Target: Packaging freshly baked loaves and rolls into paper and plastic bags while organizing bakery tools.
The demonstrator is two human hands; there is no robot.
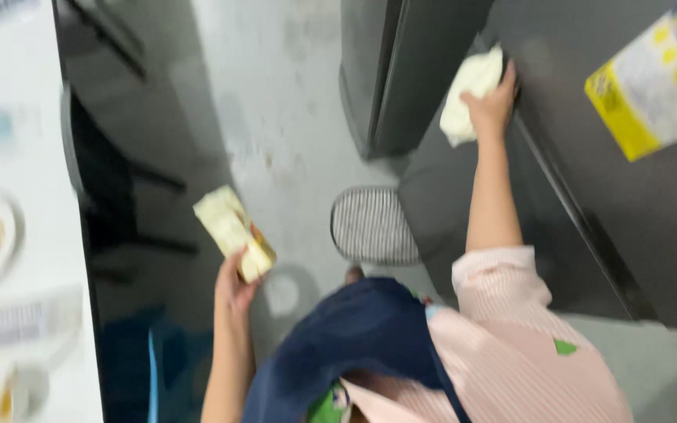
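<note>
My right hand is closed on a white cloth and presses it against the dark grey door of a tall appliance, near the door's edge. My left hand hangs lower at my side and holds a pale yellow rectangular packet with an orange corner, out over the floor. A pink striped sleeve covers my right upper arm, and a dark blue apron hangs down my front.
A yellow, white and blue label is stuck on the appliance door. A striped slipper rests on the grey floor. On the left are a white table with plates and a dark chair. Something blue is below.
</note>
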